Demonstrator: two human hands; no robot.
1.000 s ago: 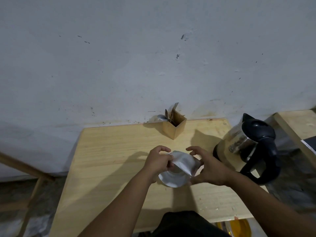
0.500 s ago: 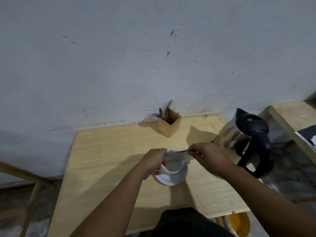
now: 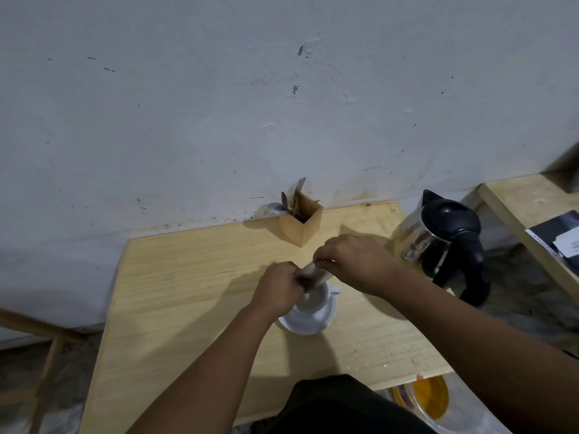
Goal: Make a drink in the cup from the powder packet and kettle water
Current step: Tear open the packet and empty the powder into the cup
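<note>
The packet (image 3: 314, 275) is pinched by both the left hand (image 3: 279, 288) and right hand (image 3: 355, 263) over the cup (image 3: 315, 300), apparently for emptying; kettle (image 3: 445, 245) water is judged next.

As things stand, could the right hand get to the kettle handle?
Probably yes: the kettle stands just beyond the right hand with bare table between, but that hand is busy pinching the packet.

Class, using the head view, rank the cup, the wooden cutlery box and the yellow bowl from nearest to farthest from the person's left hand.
From the left hand:
1. Cup, just beside it, on the saucer.
2. Wooden cutlery box, at the table's back edge.
3. Yellow bowl, below the table's front right corner.
</note>
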